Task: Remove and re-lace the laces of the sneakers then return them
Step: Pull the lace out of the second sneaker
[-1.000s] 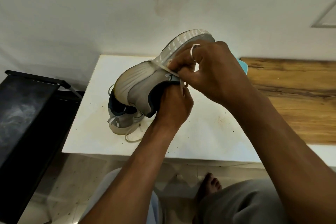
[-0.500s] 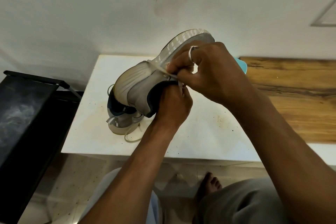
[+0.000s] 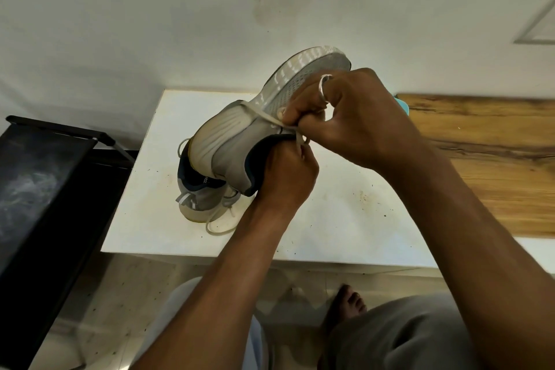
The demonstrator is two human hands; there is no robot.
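— Two hands on that one sneaker (image 3: 240, 141), both pinching. See the right hand (image 3: 357, 117)? Its fingers (image 3: 295, 109) are clenched on the white lace (image 3: 270, 119), drawn taut across the heel.

— And the left hand (image 3: 288, 171)?

— A fist just below, nearer to us, closed on the lace end where it loops at the knuckles. Both forearms rise from the near side, the right one slanting in from the far right, a ring (image 3: 324, 88) on one finger.

— Where's the shoe itself?

— Held up off the white table (image 3: 345, 219), sole tipped toward the far wall, heel to the left, collar against the left fist.

— The other one?

— The second sneaker (image 3: 201, 194) sits on the table beneath it, to the left, its loose lace (image 3: 219, 225) trailing toward the near edge.
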